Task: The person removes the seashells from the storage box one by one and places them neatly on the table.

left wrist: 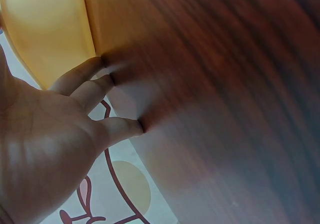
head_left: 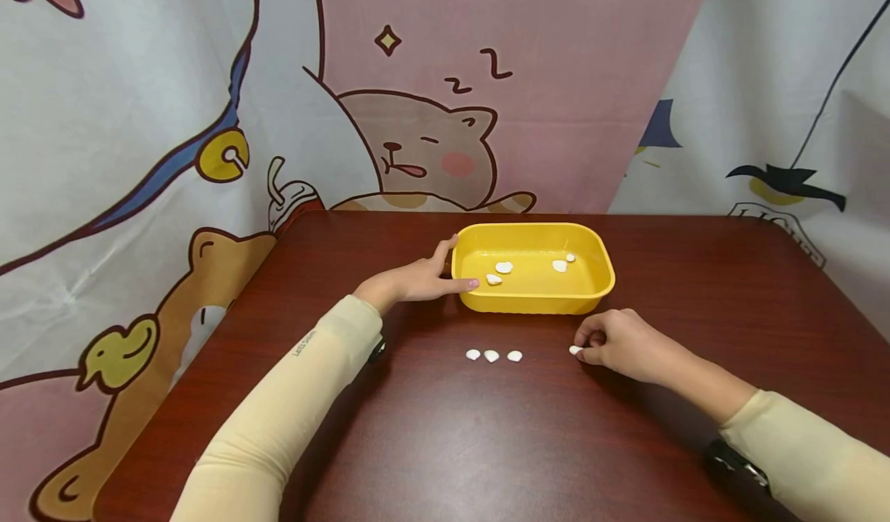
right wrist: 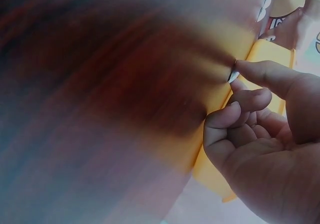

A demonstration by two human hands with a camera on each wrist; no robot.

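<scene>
A yellow plastic basin [head_left: 531, 303] stands on the table, with several small white seashells [head_left: 504, 267] inside. My left hand [head_left: 420, 279] rests against its left end, thumb lying over the front rim and the other fingers spread fairly straight. In the left wrist view, fingertips [left wrist: 135, 126] touch the tabletop beside the basin's wall. Three white seashells [head_left: 491, 357] lie in a short row in front of the basin. Right of that row, my right hand [head_left: 626, 344] pinches another white seashell [head_left: 575, 350] between thumb and finger, right at the tabletop.
The dark reddish-brown wooden table [head_left: 445, 445] extends on all sides of the basin. Behind it and to the left hangs a cartoon-printed cloth [head_left: 591, 82]. Cream sleeves [head_left: 278, 422] cover both forearms, and a dark wrist device [head_left: 737, 460] shows at the right cuff.
</scene>
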